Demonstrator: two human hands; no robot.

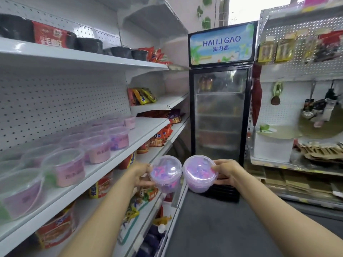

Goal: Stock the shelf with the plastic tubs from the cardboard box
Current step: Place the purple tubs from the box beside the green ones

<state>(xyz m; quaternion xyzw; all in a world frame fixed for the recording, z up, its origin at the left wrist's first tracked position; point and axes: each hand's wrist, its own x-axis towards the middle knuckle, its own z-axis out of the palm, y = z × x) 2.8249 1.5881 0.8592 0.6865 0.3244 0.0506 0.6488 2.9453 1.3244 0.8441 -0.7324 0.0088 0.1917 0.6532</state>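
I hold two clear plastic tubs with purple contents out in front of me, side by side in the aisle. My left hand [142,173] grips the left tub [166,174] from its left side. My right hand [224,171] grips the right tub [199,173] from its right side. Both tubs tilt their lids toward me and nearly touch. On the white shelf [141,135] to my left stand several similar tubs [96,147] with pink and purple contents. The cardboard box is out of view.
Shelves above and below hold black bowls [89,44] and red and orange snack packs [159,136]. A glass-door fridge [220,112] stands at the aisle's end. Another shelving unit [297,164] with hanging utensils and flat packages lines the right side.
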